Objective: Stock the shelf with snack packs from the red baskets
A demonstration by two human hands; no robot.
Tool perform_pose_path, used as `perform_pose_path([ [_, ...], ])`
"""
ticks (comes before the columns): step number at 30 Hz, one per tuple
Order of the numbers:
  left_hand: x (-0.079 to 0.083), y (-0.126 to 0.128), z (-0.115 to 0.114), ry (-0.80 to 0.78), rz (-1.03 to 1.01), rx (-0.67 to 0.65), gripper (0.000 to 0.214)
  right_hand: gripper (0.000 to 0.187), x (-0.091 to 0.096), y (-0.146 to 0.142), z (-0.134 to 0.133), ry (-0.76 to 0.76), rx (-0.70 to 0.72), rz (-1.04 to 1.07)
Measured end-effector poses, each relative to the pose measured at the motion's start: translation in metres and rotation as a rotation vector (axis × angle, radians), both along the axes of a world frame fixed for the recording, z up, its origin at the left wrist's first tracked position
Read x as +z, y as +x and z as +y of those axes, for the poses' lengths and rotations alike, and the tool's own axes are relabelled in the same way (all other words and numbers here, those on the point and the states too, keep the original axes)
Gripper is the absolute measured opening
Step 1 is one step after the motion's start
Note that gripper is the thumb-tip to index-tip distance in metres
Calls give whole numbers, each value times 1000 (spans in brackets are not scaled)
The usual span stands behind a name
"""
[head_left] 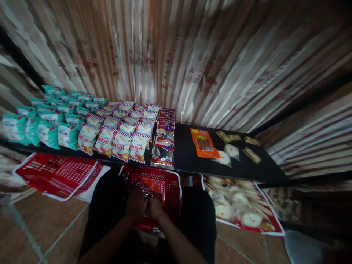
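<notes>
Both my hands reach into a red plastic basket [170, 183] between my knees, below a black shelf [187, 157]. My left hand [135, 206] and my right hand [155, 207] sit side by side, fingers curled over orange and clear snack packets [150, 185] inside the basket. The picture is dark and blurred there, so what each hand grips is not clear. On the shelf just above stands a column of dark red packets [165, 137].
Rows of teal packets [46, 121] and red-white-blue packets [121, 128] fill the shelf's left. An orange packet [204, 143] and small pale buns [231, 150] lie at its right. An empty red basket [59, 174] lies at left, a basket of buns [242, 205] at right.
</notes>
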State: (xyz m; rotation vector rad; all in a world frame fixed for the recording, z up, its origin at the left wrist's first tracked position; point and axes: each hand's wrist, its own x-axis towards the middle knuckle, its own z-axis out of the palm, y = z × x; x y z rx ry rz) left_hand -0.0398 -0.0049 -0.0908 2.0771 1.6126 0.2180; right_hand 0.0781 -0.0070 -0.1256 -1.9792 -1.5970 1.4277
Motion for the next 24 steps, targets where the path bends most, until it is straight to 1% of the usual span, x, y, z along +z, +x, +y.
perform_pose_path([
  [2, 16, -2, 1, 207, -43, 49, 38, 17, 10, 8, 4, 2, -29, 68],
  [3, 24, -3, 2, 297, -79, 111, 41, 18, 17, 13, 5, 2, -42, 102],
  [5, 37, -6, 4, 401, -189, 283, 48, 20, 32, 21, 5, -3, -62, 168],
  [6, 42, -6, 5, 408, -258, 368, 51, 20, 41, 25, 4, -16, -81, 234],
  [7, 47, -7, 6, 378, -338, 442, 55, 18, 50, 29, 3, -40, -107, 329],
  [8, 50, -7, 7, 308, -431, 496, 58, 17, 59, 32, 2, -70, -141, 445],
  [9, 52, -6, 7, 202, -531, 530, 60, 16, 67, 34, 1, -101, -181, 571],
  [11, 55, -4, 7, -51, -732, 552, 62, 19, 82, 36, 0, -141, -256, 772],
  [12, 55, -2, 8, -165, -816, 550, 60, 21, 88, 36, 0, -147, -276, 817],
  [13, 56, 0, 8, -244, -879, 554, 56, 23, 93, 36, 0, -148, -289, 839],
  [14, 57, 2, 8, -281, -922, 567, 51, 24, 98, 36, 0, -146, -296, 851],
  [16, 60, 4, 10, -270, -979, 613, 41, 25, 106, 35, 1, -125, -309, 867],
  [18, 65, 5, 11, -225, -1028, 651, 38, 26, 111, 36, 2, -66, -347, 883],
  [22, 82, 6, 15, -215, -1124, 649, 40, 31, 121, 41, 3, 63, -502, 879],
  [23, 87, 7, 16, -216, -1139, 645, 41, 33, 124, 43, 4, 95, -520, 870],
  [24, 92, 8, 17, -209, -1149, 638, 42, 36, 128, 45, 4, 126, -508, 865],
])
